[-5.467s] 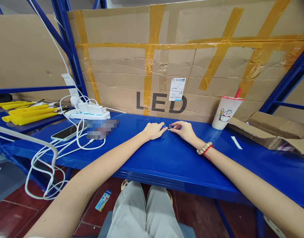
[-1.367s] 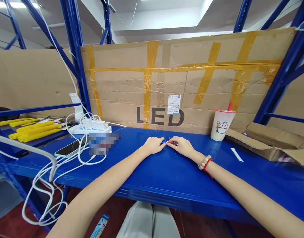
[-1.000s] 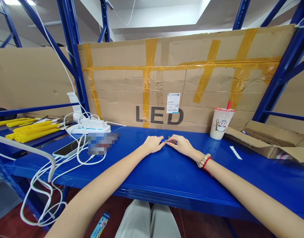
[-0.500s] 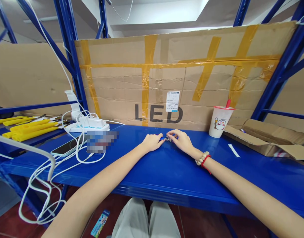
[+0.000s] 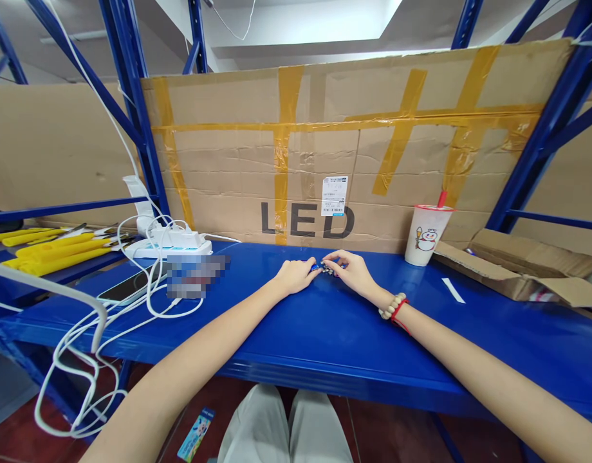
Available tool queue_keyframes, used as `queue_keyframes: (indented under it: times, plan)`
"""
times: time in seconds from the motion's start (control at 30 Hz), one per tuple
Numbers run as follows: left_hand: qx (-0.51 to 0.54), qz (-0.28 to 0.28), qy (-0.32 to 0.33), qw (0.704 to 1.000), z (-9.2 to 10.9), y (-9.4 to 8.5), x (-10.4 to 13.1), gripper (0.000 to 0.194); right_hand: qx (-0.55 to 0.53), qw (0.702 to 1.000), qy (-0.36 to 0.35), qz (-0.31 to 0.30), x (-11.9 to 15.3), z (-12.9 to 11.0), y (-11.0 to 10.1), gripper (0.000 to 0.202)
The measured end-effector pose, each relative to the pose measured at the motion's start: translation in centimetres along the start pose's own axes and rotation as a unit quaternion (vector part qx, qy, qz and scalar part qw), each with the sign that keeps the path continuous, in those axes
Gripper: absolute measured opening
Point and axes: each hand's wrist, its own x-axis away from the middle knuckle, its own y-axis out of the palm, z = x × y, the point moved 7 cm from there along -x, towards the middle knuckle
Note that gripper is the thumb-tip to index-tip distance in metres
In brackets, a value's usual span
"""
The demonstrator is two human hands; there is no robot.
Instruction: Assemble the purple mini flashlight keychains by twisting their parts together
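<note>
Near the back of the blue shelf (image 5: 305,328), both hands meet over small items. My left hand (image 5: 295,276) lies palm down with its fingers closed. A small blue piece (image 5: 314,267) shows at its thumb and fingertip; its kind is too small to tell. Just to the right, my right hand (image 5: 350,270) has thumb and fingertips pinched at a cluster of small shiny silver and dark pieces (image 5: 327,269). The fingers partly cover this cluster, and what exactly they pinch is hidden. A beaded bracelet (image 5: 392,306) and a red string circle the right wrist.
A paper cup (image 5: 426,238) with a red straw stands right, beside an open cardboard box (image 5: 522,273) and a white strip (image 5: 453,290). Left are a phone (image 5: 127,286), a power strip (image 5: 180,244), tangled white cables and yellow-handled tools (image 5: 59,251). Taped cardboard (image 5: 228,173) rises behind.
The whole view has shifted slightly. Both hands keep almost the same place over the small pieces, with only slight finger movement.
</note>
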Motion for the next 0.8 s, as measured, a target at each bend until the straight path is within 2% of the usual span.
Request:
queue_keyframes:
  times: [0.2,0.37,0.57,0.8]
  plan:
    - [0.005,-0.004,0.002,1.0,0.0,0.1,0.0,0.038,-0.03,1.0,-0.004,-0.001,0.0,-0.2,0.0,0.023]
    - [0.011,0.0,0.008,1.0,0.0,0.0,0.0,0.037,-0.05,0.998,-0.007,-0.035,0.0,0.0,0.7,0.024]
    - [0.023,0.017,0.036,0.999,0.3,-0.3,0.2,0.036,-0.1,0.994,-0.001,-0.052,-0.1,0.6,1.0,0.028]
    - [0.018,0.038,0.067,0.997,0.8,-0.5,0.2,0.033,-0.13,0.99,0.004,-0.055,-0.1,0.0,0.7,0.029]
